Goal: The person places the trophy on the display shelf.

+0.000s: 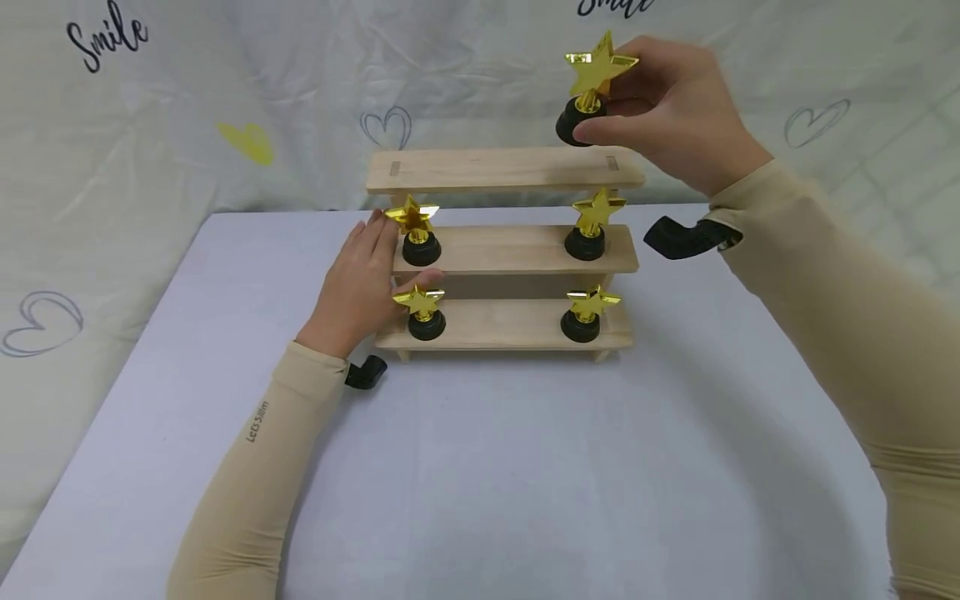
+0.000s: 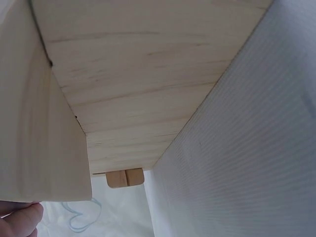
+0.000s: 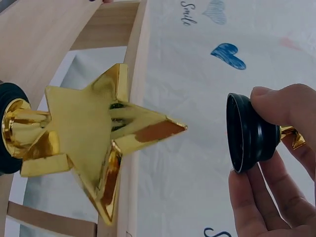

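Observation:
My right hand (image 1: 667,108) pinches a gold star trophy (image 1: 597,71) by its black base (image 3: 247,133), above the right end of the wooden shelf stand's top tier (image 1: 502,169). My left hand (image 1: 358,287) holds the left end of the stand, fingers along its side and thumb at the front, under the middle tier (image 1: 502,250). In the left wrist view, fingertips (image 2: 22,222) are at the edge of a wooden panel. On the middle tier stand a left trophy (image 1: 420,248) and a right trophy (image 1: 588,242). Another pair (image 1: 426,325) stands on the bottom tier.
The stand is on a white-covered table (image 1: 525,475). Behind it hangs a pale sheet (image 1: 300,75) printed with hearts and "Smile". Black wrist mounts (image 1: 367,372) stick out from both sleeves. A middle-tier trophy star (image 3: 89,123) looms close in the right wrist view.

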Motion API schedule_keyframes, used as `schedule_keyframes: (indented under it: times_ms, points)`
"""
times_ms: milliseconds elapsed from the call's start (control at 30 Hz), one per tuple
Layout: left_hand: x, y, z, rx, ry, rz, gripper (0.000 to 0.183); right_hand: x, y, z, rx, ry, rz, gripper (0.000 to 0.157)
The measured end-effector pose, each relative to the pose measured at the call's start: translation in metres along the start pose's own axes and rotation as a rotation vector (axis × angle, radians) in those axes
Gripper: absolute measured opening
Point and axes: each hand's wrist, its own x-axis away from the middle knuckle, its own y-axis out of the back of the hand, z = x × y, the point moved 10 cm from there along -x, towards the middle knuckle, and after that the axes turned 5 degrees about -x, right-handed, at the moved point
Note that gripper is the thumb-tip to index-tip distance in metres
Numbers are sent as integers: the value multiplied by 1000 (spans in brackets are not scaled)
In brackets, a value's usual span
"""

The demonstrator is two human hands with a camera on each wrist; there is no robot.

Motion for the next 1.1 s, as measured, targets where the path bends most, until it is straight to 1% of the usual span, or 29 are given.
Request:
schedule_keyframes:
  times_ms: [133, 267, 367, 467, 567, 700, 767, 900, 1100]
  points:
    - [0, 1, -2, 0, -5, -9, 92, -6, -11, -5, 20, -29, 26, 40]
    - [1, 1, -2, 1, -9, -16, 90, -11, -23, -11, 113, -65, 73, 43]
    - [0, 1, -3, -5, -8, -10, 91, -15, -32, -12, 138, -60, 104, 44]
    - [0, 0, -3, -14, -8, -1, 93, -21, -41, -13, 131, -54, 131, 41]
    - [0, 1, -4, -15, -16, -11, 94, -26, -49, -14, 153, -50, 163, 40]
    - [0, 2, -8, -21, -39, -36, 95, -31, -56, -14, 228, -55, 194, 41]
    - [-1, 2, -10, -26, -47, -44, 95, -33, -59, -16, 248, -69, 205, 40]
    - [0, 4, -12, -33, -61, -62, 93, -35, -65, -20, 249, -92, 224, 39]
    - [0, 4, -12, -36, -59, -57, 98, -38, -72, -25, 277, -101, 251, 35]
